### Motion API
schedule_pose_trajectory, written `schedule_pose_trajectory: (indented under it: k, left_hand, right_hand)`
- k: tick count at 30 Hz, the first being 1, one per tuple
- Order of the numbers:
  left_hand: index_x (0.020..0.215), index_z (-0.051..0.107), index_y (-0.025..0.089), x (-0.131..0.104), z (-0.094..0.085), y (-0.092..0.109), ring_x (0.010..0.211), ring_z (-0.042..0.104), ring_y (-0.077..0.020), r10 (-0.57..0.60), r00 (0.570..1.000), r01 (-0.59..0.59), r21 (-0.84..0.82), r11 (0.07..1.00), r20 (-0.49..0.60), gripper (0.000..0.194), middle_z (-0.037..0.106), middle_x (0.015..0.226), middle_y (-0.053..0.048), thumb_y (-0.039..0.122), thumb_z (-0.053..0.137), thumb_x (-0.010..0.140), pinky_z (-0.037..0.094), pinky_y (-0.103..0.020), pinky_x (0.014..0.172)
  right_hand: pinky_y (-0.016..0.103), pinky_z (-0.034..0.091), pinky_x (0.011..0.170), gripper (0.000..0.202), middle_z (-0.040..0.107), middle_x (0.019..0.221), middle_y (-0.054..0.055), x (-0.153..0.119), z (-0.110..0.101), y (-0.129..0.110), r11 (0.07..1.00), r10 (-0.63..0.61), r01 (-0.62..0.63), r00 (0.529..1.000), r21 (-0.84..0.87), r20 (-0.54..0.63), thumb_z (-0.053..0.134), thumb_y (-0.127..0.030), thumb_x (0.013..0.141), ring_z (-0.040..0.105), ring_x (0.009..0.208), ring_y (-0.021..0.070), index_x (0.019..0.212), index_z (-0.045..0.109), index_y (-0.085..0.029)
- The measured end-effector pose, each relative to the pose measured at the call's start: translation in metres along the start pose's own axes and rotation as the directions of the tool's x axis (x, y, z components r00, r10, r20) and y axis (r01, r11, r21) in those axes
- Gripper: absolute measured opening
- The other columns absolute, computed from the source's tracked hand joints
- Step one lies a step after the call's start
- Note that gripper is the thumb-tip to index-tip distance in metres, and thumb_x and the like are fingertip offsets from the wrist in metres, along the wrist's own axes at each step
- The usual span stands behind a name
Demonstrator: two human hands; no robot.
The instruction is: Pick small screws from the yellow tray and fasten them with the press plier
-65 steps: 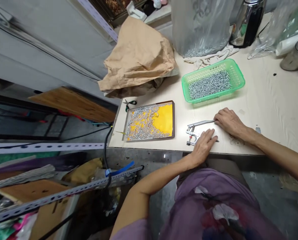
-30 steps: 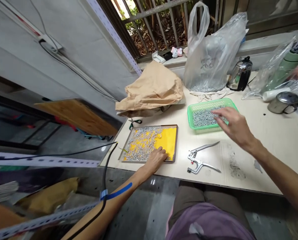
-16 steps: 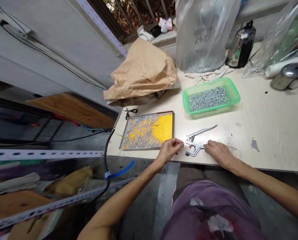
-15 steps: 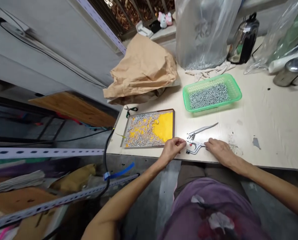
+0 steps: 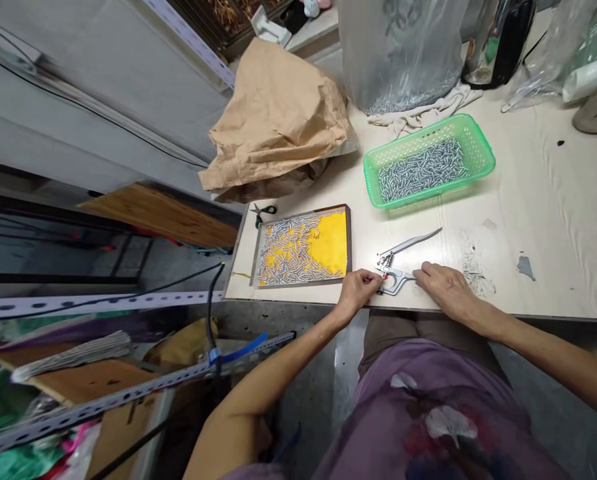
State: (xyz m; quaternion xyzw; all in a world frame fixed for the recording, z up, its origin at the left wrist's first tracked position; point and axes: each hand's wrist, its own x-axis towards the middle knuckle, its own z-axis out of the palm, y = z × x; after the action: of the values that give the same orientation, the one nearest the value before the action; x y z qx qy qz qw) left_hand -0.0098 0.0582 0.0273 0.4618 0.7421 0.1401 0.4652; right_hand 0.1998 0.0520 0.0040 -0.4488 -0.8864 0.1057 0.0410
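Note:
A silver hand plier tool (image 5: 397,280) lies on the table with its handles spread apart and a small spring between them. My right hand (image 5: 443,287) has its fingers closed on the end of the lower handle. At the tool's jaw, my left hand (image 5: 361,290) pinches with thumb and fingers; whatever is between the fingertips is too small to make out. Left of that hand is a shallow tray (image 5: 349,240) with a yellow bottom (image 5: 332,243) and many small metal pins (image 5: 285,250). Behind the tool stands a green basket (image 5: 373,193) holding more metal pieces (image 5: 423,170).
A crumpled brown paper bag (image 5: 278,120) lies behind the tray, with scissors (image 5: 264,212) near the table's left edge. Farther back are a clear plastic bag (image 5: 403,53), a cloth (image 5: 428,117) and a kettle (image 5: 501,43). A metal rack (image 5: 153,380) stands at lower left.
The view has shifted and tilted. My left hand now covers the tool's jaw end, which showed before. My right hand remains on the lower handle.

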Motion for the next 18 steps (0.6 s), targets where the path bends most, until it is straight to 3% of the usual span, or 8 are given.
schedule_pose_trajectory:
  k: [6,13,16,18]
  left_hand:
    - [0.067,0.067,0.011,0.0,-0.003,0.009,0.045,0.048,-0.0053,-0.101,0.993,0.1,0.021,0.995,0.066,0.008,0.054,0.05,0.006,0.014,0.067,0.074,0.046,-0.016,0.045]
    - [0.068,0.064,0.01,0.004,-0.003,0.014,0.039,0.051,-0.0061,-0.252,0.953,0.253,0.014,0.967,0.167,0.015,0.053,0.041,0.005,0.008,0.062,0.083,0.046,-0.016,0.046]
    - [0.066,0.064,0.01,0.003,-0.003,0.014,0.038,0.052,-0.006,-0.262,0.95,0.262,0.023,0.965,0.169,0.016,0.053,0.04,0.005,0.007,0.064,0.082,0.048,-0.016,0.047]
    - [0.065,0.063,0.009,0.001,-0.003,0.015,0.037,0.052,-0.0059,-0.264,0.95,0.263,0.029,0.964,0.165,0.017,0.053,0.04,0.005,0.007,0.064,0.082,0.047,-0.016,0.046]
  right_hand:
    - [0.029,0.031,0.061,0.021,0.062,0.087,0.007,-0.001,0.002,-0.001,1.0,0.019,-0.019,0.999,0.014,0.029,0.047,-0.005,0.089,0.055,0.076,0.0171,0.093,0.064,-0.017]
    - [0.029,0.031,0.06,0.023,0.063,0.088,0.007,-0.001,0.0,-0.002,0.999,0.02,-0.021,0.998,0.031,0.056,0.045,-0.006,0.091,0.055,0.076,0.0174,0.096,0.065,-0.018]
    - [0.03,0.035,0.063,0.018,0.065,0.096,0.009,-0.002,-0.003,0.001,0.998,-0.003,-0.002,0.998,0.064,0.067,0.048,-0.02,0.094,0.057,0.081,0.0193,0.101,0.065,-0.018]
    - [0.032,0.04,0.071,0.031,0.063,0.112,0.014,0.0,-0.005,0.008,0.997,-0.017,0.016,1.0,0.071,0.021,0.054,-0.035,0.092,0.057,0.092,0.024,0.116,0.061,-0.017]
